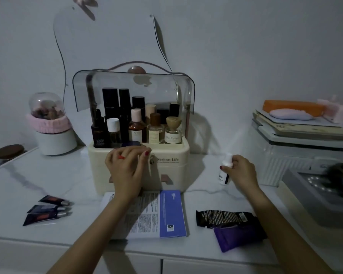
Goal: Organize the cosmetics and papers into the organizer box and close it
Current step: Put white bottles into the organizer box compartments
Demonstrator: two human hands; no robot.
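The step in hand looked to be getting the small white bottle (225, 173) into the organizer box (139, 167), and doing it well would mean carrying it upright over the front wall and lowering it into a gap in the front row without knocking the bottles (136, 121) already standing close together there. The clear lid (133, 84) was raised, so the way in from above was open. The right hand (241, 171) held the white bottle, fingers curled round its neck and cap, to the right of the box and just above the table (38, 180). The left hand (127, 165) rested on the box's front rim, fingers bent over the edge; whether it held something small there I could not tell. Both forearms reached forward from the near edge. The papers (156, 212) lay flat before the box, with three dark tubes (48, 209) at the left and two sachets (230, 224) at the right.
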